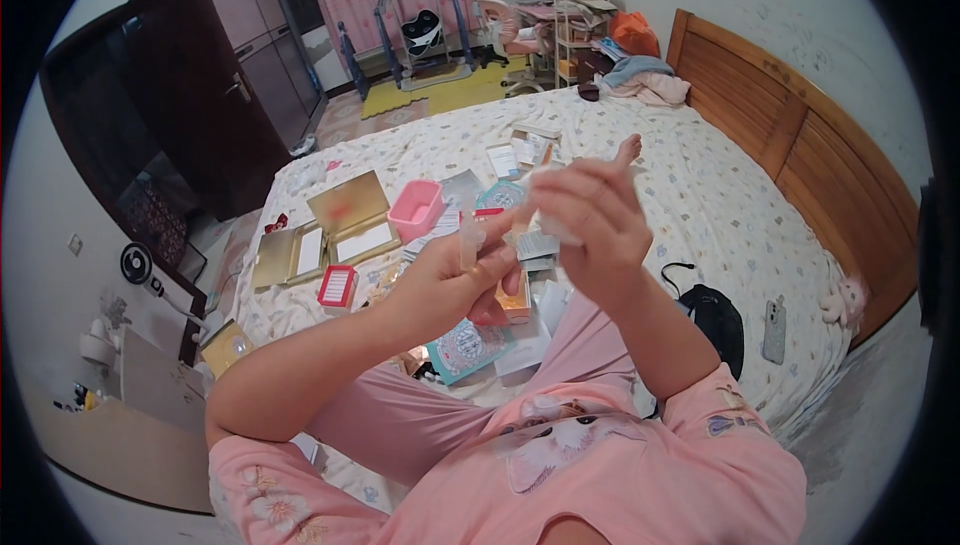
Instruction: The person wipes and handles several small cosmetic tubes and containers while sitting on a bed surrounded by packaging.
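In front of my chest both hands are raised and close together. My left hand [440, 287] has its fingers closed around a small translucent piece [468, 243], whose kind I cannot make out; a thin red strip [487, 212] shows just above it. A ring is on one of its fingers. My right hand [600, 227] is slightly blurred, its fingers bent over a soft white wad [548, 223] like a tissue, close to the left fingertips. Below the hands lie a turquoise patterned card [468, 350] and an orange box [516, 302].
Left of the hands are a pink plastic bin [416, 208], an opened gold case [350, 203] and a red-edged small box [337, 287]. A black bag [714, 320] and a phone [774, 330] lie at the right. The wooden headboard [790, 135] bounds the bed.
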`<action>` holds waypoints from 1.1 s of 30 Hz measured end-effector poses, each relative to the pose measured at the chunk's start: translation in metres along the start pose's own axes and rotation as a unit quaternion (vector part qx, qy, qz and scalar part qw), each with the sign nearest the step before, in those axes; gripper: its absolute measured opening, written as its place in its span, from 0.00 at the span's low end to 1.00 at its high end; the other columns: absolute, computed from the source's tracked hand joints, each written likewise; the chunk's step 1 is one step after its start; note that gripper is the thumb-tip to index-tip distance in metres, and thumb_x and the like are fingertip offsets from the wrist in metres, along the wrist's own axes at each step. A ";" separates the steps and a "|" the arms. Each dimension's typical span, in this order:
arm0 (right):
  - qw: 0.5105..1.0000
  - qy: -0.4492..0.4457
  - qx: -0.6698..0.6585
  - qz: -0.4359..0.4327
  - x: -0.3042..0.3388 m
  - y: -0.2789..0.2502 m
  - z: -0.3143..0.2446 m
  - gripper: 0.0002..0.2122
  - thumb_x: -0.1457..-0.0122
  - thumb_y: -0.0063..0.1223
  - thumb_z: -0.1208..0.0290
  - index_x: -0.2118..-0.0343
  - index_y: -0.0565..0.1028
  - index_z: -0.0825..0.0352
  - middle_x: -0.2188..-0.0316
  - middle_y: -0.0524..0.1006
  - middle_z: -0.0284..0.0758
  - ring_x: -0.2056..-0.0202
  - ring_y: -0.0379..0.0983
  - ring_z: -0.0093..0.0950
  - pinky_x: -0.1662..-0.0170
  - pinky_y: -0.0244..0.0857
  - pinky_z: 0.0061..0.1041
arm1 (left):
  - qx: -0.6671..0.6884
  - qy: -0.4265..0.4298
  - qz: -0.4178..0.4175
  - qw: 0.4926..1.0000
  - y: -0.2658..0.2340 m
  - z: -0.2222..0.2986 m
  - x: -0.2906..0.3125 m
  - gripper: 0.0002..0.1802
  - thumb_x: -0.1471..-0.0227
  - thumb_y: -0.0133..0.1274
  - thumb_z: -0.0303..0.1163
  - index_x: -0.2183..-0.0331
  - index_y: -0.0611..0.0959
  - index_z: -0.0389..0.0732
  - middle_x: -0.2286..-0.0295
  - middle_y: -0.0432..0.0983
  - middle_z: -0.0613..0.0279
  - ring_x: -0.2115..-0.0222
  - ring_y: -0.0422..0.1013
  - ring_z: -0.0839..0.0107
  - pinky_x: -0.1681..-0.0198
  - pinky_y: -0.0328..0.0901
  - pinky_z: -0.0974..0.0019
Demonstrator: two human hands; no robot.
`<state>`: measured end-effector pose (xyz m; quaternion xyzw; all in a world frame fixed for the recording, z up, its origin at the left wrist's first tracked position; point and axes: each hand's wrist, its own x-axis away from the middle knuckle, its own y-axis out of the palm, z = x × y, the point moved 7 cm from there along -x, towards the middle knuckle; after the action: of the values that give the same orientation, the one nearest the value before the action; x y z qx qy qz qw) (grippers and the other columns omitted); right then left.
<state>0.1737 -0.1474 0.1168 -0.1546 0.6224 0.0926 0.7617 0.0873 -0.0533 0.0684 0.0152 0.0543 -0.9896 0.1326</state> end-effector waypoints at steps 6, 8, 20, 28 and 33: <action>0.999 0.043 0.009 0.008 0.003 0.001 0.015 0.13 0.67 0.49 0.84 0.73 0.74 0.67 0.70 0.75 0.35 0.68 0.68 0.35 0.66 0.64 0.27 | -0.044 0.005 -0.001 0.999 0.008 -0.001 0.006 0.25 0.43 0.37 0.35 0.44 0.56 0.43 0.77 0.67 0.70 0.81 0.62 0.85 0.79 0.61 0.81; 0.999 0.038 -0.011 -0.003 0.008 0.002 0.005 0.13 0.67 0.50 0.84 0.72 0.74 0.68 0.69 0.75 0.35 0.68 0.68 0.34 0.66 0.64 0.27 | -0.041 0.005 0.019 0.999 0.004 -0.002 0.006 0.25 0.43 0.37 0.36 0.44 0.56 0.43 0.77 0.67 0.70 0.81 0.63 0.85 0.79 0.61 0.80; 0.999 -0.007 -0.049 -0.005 0.010 0.003 -0.011 0.12 0.66 0.50 0.82 0.72 0.74 0.69 0.68 0.74 0.36 0.67 0.68 0.33 0.67 0.64 0.26 | -0.009 0.012 0.019 1.000 -0.005 -0.003 -0.001 0.24 0.43 0.37 0.34 0.45 0.57 0.45 0.76 0.65 0.70 0.82 0.63 0.84 0.79 0.61 0.81; 0.999 0.033 -0.032 0.006 0.009 0.003 0.001 0.13 0.67 0.50 0.83 0.73 0.74 0.69 0.68 0.75 0.35 0.68 0.68 0.33 0.67 0.65 0.27 | -0.020 0.010 0.029 0.999 -0.003 -0.003 0.000 0.24 0.43 0.37 0.34 0.45 0.57 0.43 0.76 0.65 0.69 0.84 0.59 0.85 0.77 0.63 0.78; 0.995 0.006 -0.098 -0.012 0.015 0.011 -0.024 0.11 0.66 0.52 0.82 0.74 0.74 0.69 0.69 0.75 0.36 0.69 0.69 0.33 0.68 0.65 0.27 | 0.009 0.049 0.018 0.999 -0.008 -0.002 0.000 0.24 0.43 0.37 0.34 0.45 0.57 0.43 0.75 0.65 0.69 0.83 0.60 0.84 0.79 0.60 0.81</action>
<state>0.1513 -0.1458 0.0966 -0.2367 0.6132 0.1436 0.7398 0.0847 -0.0452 0.0671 0.0662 0.0519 -0.9855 0.1474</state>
